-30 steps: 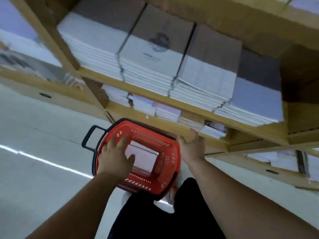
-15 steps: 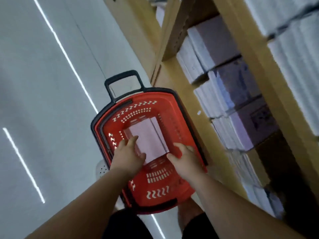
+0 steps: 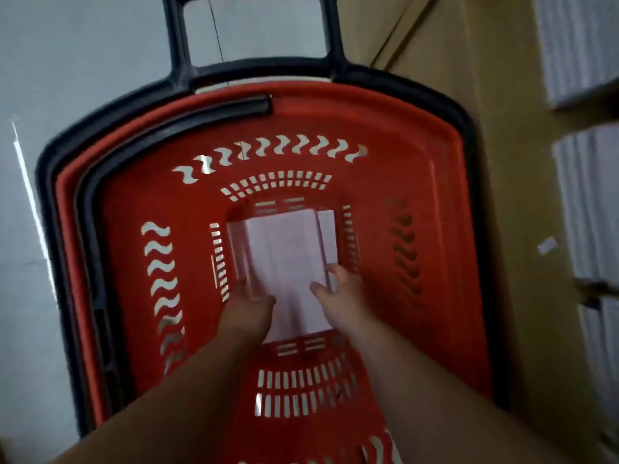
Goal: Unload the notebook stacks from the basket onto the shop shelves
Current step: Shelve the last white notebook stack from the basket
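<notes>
A red plastic basket (image 3: 418, 145) with a black rim and handle stands on the floor below me. At its bottom lies a pale pink notebook stack (image 3: 284, 256). My left hand (image 3: 246, 309) grips the stack's left near edge, thumb on top. My right hand (image 3: 341, 296) grips the right near edge, fingers curled over the side. Both arms reach deep into the basket.
A wooden shelf unit (image 3: 502, 195) runs along the right, with white notebook stacks (image 3: 589, 209) on it. A small scrap of paper (image 3: 547, 245) lies on the shelf board. Grey floor (image 3: 67, 61) lies to the left of the basket.
My head dropped closer to the basket. Both hands went from above the stack down onto its near edges and took hold; a second ago my right hand was on the shelf edge.
</notes>
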